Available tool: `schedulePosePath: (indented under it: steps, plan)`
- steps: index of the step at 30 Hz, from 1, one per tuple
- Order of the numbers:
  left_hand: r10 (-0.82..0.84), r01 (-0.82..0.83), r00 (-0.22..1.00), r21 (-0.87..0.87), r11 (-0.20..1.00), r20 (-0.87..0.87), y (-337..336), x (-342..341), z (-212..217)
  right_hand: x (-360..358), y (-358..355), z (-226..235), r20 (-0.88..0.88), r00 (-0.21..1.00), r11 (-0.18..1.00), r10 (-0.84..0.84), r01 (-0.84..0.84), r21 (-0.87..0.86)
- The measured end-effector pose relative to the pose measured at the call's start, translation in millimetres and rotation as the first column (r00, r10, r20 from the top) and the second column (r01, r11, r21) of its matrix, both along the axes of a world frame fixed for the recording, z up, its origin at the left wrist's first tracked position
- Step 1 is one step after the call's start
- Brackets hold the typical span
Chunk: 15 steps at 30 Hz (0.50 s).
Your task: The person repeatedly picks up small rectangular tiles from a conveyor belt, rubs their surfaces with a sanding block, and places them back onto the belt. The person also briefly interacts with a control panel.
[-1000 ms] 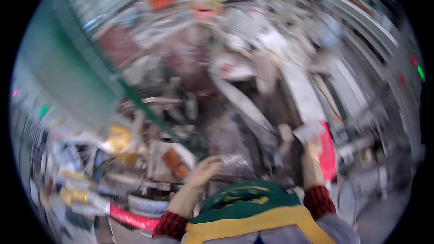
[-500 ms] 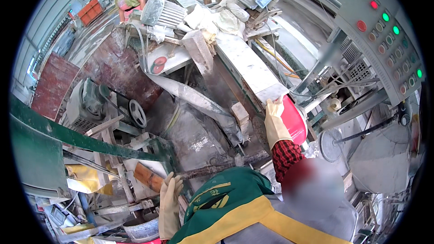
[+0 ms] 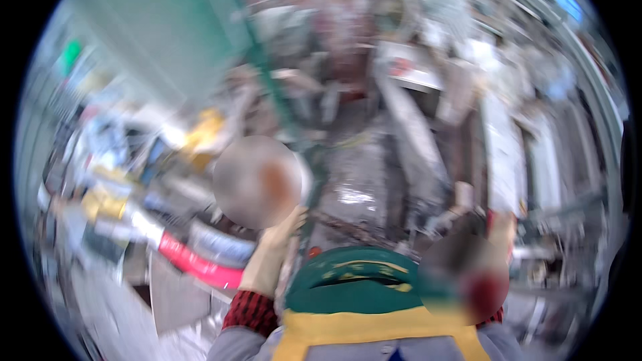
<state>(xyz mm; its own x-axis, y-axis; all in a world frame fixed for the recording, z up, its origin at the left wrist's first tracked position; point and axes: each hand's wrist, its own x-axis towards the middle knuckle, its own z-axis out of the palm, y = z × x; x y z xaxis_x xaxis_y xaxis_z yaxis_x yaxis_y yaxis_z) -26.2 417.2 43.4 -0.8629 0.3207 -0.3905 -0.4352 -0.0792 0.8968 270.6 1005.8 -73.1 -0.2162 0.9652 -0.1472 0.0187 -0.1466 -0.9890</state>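
Observation:
Strong motion blur smears the whole head view. My left hand, in a cream glove with a red-and-black checked cuff, is left of the green apron, beside a dark green frame bar. A blurred brownish patch lies just beyond its fingers; whether they touch it is unclear. My right hand, also in a cream glove, is at the near end of a long white slab. The fingers of both hands are too smeared to show a grip.
A big green panel stands at the upper left. A pale slanted strip runs over the wet grey area ahead. To the left are a curved pink-red edge and yellow material. White cloth-like clutter sits at the far right.
The view has swung to the left, so the scene has shifted right and the button panel has left view. My left forearm now shows further in; my right hand stays by the white slab's near end.

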Motion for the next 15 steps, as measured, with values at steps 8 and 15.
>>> schedulePosePath:
  steps: [8,15]
  plan:
    - [0.279,-0.791,0.61,-0.552,0.263,-0.741,-167.1,-38.4,8.8,-91.3,-63.0,-12.8,-0.068,0.943,0.946,0.325,-0.325,0.006]
    - [0.481,-0.442,0.711,-0.858,-0.262,-0.513,-307.3,-45.9,35.8,-194.4,-254.5,61.4,-0.189,0.815,0.787,0.547,-0.578,-0.214]
